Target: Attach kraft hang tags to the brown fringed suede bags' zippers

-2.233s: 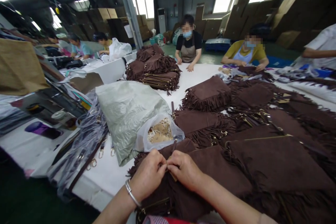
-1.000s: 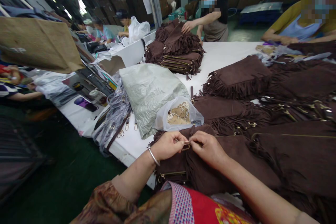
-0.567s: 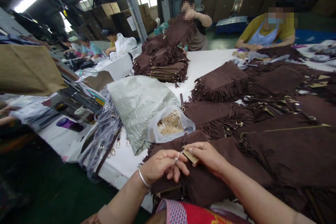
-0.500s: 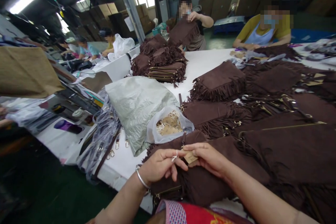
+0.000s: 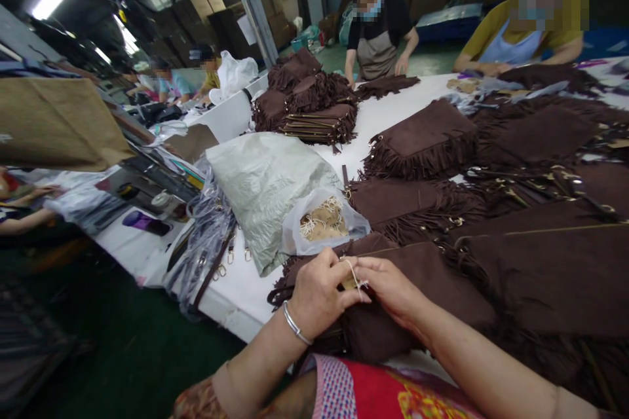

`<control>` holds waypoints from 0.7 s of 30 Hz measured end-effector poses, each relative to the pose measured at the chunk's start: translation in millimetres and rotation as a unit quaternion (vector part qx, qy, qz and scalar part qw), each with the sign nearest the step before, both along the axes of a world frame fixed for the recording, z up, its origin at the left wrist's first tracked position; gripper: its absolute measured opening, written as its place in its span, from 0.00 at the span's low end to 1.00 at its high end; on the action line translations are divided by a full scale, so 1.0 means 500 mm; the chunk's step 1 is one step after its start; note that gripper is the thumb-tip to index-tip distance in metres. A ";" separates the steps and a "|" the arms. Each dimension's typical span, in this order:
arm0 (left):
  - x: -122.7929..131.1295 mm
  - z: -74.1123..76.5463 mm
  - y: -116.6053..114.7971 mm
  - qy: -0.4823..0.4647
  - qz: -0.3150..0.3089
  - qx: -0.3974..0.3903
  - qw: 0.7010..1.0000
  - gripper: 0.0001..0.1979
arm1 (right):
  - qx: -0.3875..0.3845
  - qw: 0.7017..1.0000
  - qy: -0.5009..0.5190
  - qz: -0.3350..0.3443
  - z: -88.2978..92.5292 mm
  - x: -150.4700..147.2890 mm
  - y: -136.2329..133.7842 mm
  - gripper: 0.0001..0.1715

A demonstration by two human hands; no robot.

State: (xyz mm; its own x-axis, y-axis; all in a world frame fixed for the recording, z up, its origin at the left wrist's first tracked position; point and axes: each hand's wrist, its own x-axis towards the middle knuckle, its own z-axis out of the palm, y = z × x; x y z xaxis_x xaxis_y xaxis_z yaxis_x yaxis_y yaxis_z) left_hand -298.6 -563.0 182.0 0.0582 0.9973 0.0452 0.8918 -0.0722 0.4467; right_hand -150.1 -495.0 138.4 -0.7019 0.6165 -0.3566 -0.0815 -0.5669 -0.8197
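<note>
My left hand (image 5: 318,291), with a silver bangle on its wrist, and my right hand (image 5: 390,288) meet over a brown suede fringed bag (image 5: 427,275) at the table's near edge. Both pinch a small tan paper tag (image 5: 350,283) and its white string loop (image 5: 354,273). The fingers of both hands are closed round the tag and string. A clear plastic bag of more tan tags (image 5: 324,222) lies just beyond my hands.
Brown fringed bags cover the white table (image 5: 393,118), with a stack (image 5: 309,111) at the far left. A grey plastic sack (image 5: 265,183) and clear-wrapped straps with clasps (image 5: 206,242) lie to the left. Two people work across the table; others sit further left.
The tag and string have stayed between my hands while my fingers shifted on them. The person opposite lifted a fringed bag and laid it flat on the table. My view has swung about.
</note>
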 end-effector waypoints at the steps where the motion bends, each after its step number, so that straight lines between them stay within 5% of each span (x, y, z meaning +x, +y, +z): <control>1: 0.003 -0.002 0.003 -0.002 0.012 0.009 1.000 0.16 | 0.026 1.000 0.005 0.013 0.004 0.000 -0.005 0.15; 4: -0.006 0.002 0.012 -0.051 0.027 0.020 0.998 0.12 | 0.027 0.997 0.038 0.055 0.009 0.014 -0.014 0.21; 7: -0.040 0.015 0.014 -0.116 0.015 0.007 0.993 0.12 | 0.006 0.999 0.036 0.016 -0.004 0.046 0.001 0.33; 10: -0.088 0.026 0.009 -0.221 0.055 0.009 0.974 0.13 | 0.195 0.976 -0.095 -0.037 -0.035 0.092 0.040 0.38; 12: -0.120 0.027 0.009 -0.373 0.124 0.037 0.919 0.15 | 0.380 0.894 -0.236 0.007 -0.057 0.123 0.072 0.41; 15: -0.156 0.022 0.019 -0.600 0.225 0.072 0.764 0.15 | 0.503 0.761 -0.389 0.132 -0.070 0.156 0.111 0.45; 17: -0.171 0.018 0.028 -0.663 0.270 0.078 0.694 0.15 | 0.510 0.728 -0.423 0.177 -0.054 0.165 0.126 0.40; 21: -0.199 0.016 0.036 -0.659 0.363 0.107 0.651 0.12 | 0.507 0.737 -0.386 0.226 0.035 0.174 0.124 0.13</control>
